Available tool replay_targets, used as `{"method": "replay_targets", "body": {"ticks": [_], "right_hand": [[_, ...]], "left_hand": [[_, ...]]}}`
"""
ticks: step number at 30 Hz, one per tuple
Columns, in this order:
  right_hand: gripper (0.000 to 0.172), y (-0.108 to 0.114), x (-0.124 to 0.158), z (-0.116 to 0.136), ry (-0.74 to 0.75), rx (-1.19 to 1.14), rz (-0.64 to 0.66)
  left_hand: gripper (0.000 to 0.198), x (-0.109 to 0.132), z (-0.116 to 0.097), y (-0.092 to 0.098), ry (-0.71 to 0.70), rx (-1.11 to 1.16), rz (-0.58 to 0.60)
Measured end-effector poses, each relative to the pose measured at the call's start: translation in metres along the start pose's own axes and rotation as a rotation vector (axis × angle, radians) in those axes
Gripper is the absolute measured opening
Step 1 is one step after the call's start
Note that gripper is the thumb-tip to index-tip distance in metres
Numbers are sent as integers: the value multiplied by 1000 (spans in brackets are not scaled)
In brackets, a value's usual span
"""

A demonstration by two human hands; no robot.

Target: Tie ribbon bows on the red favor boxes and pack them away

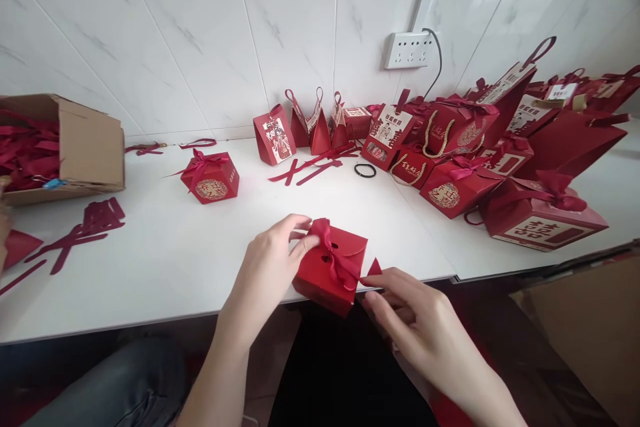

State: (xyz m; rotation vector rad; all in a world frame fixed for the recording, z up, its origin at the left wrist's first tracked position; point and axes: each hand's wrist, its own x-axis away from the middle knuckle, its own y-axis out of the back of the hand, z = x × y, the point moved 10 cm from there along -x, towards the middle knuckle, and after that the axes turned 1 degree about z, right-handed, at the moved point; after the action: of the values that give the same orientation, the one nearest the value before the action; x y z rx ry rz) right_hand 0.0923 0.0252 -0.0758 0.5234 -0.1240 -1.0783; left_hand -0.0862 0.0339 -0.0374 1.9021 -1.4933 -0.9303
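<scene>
A small red gift box [325, 290] stands at the table's front edge, with a red satin ribbon [343, 267] tied in a bow across its lid. Two dark round holes show in the lid beside the ribbon. My left hand [270, 260] is at the box's left side, thumb and fingers closed on a loop of the ribbon. To the right, my right hand [415, 313] has bent fingers at the ribbon's other end, whose tip sticks up past the index finger. Part of that grip is hidden behind the fingers.
Another bowed red box [213, 180] stands farther back on the white table [165, 267]. Cut ribbons [315, 167] and a black ring [365, 170] lie behind. Many finished gift boxes [465, 187] crowd the right. A cardboard carton [93, 147] of ribbon lies left, near a person's leg [120, 380].
</scene>
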Motion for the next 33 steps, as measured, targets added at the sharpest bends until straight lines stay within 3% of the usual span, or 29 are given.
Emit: {"method": "replay_targets", "body": {"ticks": [4,8,10,14,17,23,29,33], "right_hand": [[24,3,7,4,38,139,47],[23,46,-12,-3,26,252,-225],[23,55,-33,-2,105,249,-283],[27,30,-73,8,311,157,-96],[31,20,-82,8,283,149,-54],[13,32,-58,4,179,252,-166],[16,38,-14,25,435,511,-357],[25,34,11,30,501,541,-429]], "left_hand": [[34,9,0,-4,81,113,6],[35,15,-3,-20,52,177,54],[35,11,-5,-25,23,209,70],[35,-2,-11,-36,-48,259,145],[34,-6,-14,-44,-63,283,209],[30,-9,-11,-50,-34,231,206],[26,-8,-16,-49,-57,136,190],[23,-9,-14,-51,-33,119,209]]}}
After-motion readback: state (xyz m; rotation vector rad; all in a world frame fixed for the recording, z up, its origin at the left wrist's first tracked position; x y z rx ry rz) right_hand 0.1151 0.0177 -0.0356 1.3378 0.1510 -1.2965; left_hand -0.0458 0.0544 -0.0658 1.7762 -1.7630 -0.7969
